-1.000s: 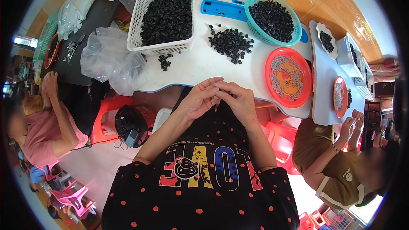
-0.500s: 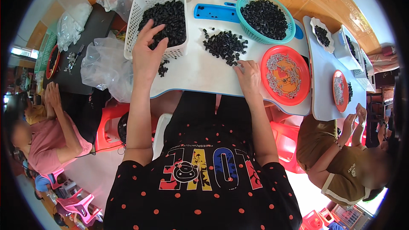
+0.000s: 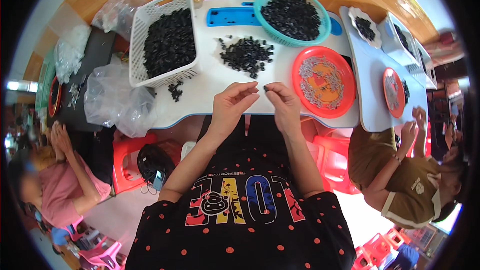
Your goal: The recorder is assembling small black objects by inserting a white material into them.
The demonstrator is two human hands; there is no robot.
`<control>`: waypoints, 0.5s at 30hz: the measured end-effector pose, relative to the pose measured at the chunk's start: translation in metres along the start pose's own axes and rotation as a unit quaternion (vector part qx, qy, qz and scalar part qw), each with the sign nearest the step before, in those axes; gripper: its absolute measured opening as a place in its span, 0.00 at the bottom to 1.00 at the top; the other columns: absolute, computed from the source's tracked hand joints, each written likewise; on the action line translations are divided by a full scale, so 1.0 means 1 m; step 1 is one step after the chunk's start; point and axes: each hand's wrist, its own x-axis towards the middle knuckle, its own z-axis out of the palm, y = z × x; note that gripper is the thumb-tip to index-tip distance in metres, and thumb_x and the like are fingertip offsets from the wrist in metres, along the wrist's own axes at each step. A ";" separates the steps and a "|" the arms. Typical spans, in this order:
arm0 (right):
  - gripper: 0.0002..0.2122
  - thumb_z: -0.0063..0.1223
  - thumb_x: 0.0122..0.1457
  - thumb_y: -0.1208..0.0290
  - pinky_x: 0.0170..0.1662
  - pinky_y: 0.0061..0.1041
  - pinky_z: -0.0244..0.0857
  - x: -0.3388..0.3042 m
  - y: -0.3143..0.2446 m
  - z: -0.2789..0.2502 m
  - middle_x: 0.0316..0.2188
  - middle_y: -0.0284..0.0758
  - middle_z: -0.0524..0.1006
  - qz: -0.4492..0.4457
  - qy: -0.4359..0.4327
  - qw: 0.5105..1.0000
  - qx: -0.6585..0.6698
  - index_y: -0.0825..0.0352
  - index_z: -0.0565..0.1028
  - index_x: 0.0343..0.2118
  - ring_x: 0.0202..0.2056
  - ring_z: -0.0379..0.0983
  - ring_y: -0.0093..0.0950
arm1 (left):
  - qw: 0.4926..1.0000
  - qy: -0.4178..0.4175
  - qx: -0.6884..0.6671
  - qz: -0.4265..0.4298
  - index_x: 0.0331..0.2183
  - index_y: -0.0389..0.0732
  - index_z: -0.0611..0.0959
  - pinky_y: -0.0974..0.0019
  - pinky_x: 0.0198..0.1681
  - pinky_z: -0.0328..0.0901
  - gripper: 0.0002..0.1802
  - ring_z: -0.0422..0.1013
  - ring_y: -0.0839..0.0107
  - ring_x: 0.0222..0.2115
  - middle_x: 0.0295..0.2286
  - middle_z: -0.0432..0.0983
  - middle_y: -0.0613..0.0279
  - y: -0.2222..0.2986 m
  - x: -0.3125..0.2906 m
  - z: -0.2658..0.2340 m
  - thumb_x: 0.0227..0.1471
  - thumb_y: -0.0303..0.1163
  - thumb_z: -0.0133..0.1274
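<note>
My left hand (image 3: 231,109) hovers above the table's near edge, thumb and index finger apart, with nothing visible between them. Facing it, my right hand (image 3: 285,107) pinches a small black plastic piece (image 3: 265,88) between thumb and fingertips. Just beyond both hands, a loose pile of black plastic pieces (image 3: 246,55) lies on the white table (image 3: 200,101). At right, close to my right hand, a red plate (image 3: 351,90) carries many small silvery-grey parts. Far left on the table stands a white perforated basket (image 3: 161,76) full of black pieces.
Behind the red plate is a turquoise colander (image 3: 322,29) of black pieces, beside a blue tray (image 3: 232,17). A clear plastic bag (image 3: 117,97) hangs at the left edge. People sit working on both sides; the right one has another red plate (image 3: 395,112).
My left hand has left the white basket and come near my right hand. My right hand has drawn back from the pile's edge, pinching a black piece. The view has shifted slightly.
</note>
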 end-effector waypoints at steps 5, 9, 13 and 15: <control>0.07 0.51 0.62 0.74 0.36 0.13 0.66 -0.016 0.008 0.002 0.32 0.29 0.76 0.074 -0.032 0.985 0.151 0.71 0.78 0.39 0.33 0.73 0.16 | 0.998 -0.025 -0.006 0.050 0.39 0.34 0.84 0.75 0.41 0.68 0.12 0.72 0.76 0.38 0.40 0.71 0.63 -0.004 -0.001 0.013 0.51 0.16 0.56; 0.08 0.52 0.62 0.72 0.16 0.13 0.58 -0.021 0.009 -0.002 0.31 0.29 0.76 0.107 -0.062 0.974 0.189 0.70 0.78 0.39 0.17 0.67 0.14 | 0.998 -0.025 -0.049 0.041 0.37 0.33 0.84 0.72 0.41 0.67 0.12 0.70 0.73 0.39 0.38 0.71 0.60 -0.006 -0.008 0.015 0.49 0.14 0.54; 0.07 0.54 0.60 0.73 0.23 0.14 0.60 -0.021 -0.010 -0.006 0.31 0.30 0.76 0.092 -0.042 0.995 0.022 0.70 0.79 0.36 0.22 0.68 0.15 | 0.999 -0.038 -0.002 0.036 0.37 0.32 0.83 0.73 0.38 0.68 0.10 0.72 0.74 0.35 0.34 0.75 0.60 -0.006 -0.009 0.008 0.51 0.15 0.54; 0.05 0.57 0.57 0.77 0.42 0.18 0.63 -0.021 -0.023 -0.011 0.32 0.30 0.76 0.085 -0.025 0.994 -0.068 0.71 0.80 0.34 0.36 0.71 0.18 | 0.998 -0.057 -0.021 -0.024 0.37 0.32 0.83 0.74 0.37 0.69 0.09 0.73 0.75 0.32 0.32 0.77 0.61 -0.007 -0.008 0.003 0.52 0.17 0.54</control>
